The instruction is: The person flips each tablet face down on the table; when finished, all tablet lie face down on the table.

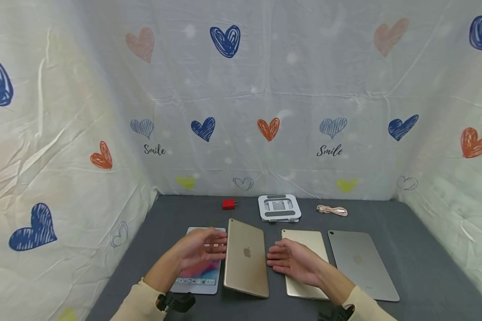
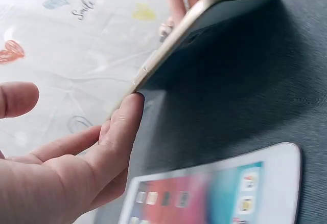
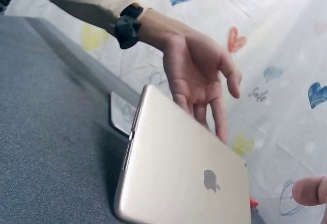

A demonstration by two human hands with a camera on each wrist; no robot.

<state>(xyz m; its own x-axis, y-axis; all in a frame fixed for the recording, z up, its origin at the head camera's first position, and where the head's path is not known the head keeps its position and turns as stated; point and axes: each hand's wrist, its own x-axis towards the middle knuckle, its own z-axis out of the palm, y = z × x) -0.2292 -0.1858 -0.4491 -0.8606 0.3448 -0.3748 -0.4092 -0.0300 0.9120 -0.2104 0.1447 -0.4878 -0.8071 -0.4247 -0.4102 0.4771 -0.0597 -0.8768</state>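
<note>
A gold tablet [image 1: 246, 272] stands tilted with its apple-marked back toward me, its left edge raised off the table and its right edge low. The straight fingers of my left hand [image 1: 197, 249] touch that raised edge; in the left wrist view the thumb of this left hand [image 2: 66, 178] is held away from the tablet. My right hand [image 1: 295, 263] is beside the low right edge, fingers extended, palm facing the tablet, gripping nothing. Under my left hand lies a white tablet [image 1: 202, 285] with its screen lit. Beneath my right hand, another gold tablet [image 1: 305, 240] lies face down.
A silver-grey tablet [image 1: 363, 263] lies face down at the right. Along the back are a red charger plug [image 1: 228, 204], a folded white-and-grey stand [image 1: 280, 207] and a coiled pale cable [image 1: 331, 210]. Heart-printed cloth [image 1: 241, 98] encloses the grey table [image 1: 417, 267] at the back and sides.
</note>
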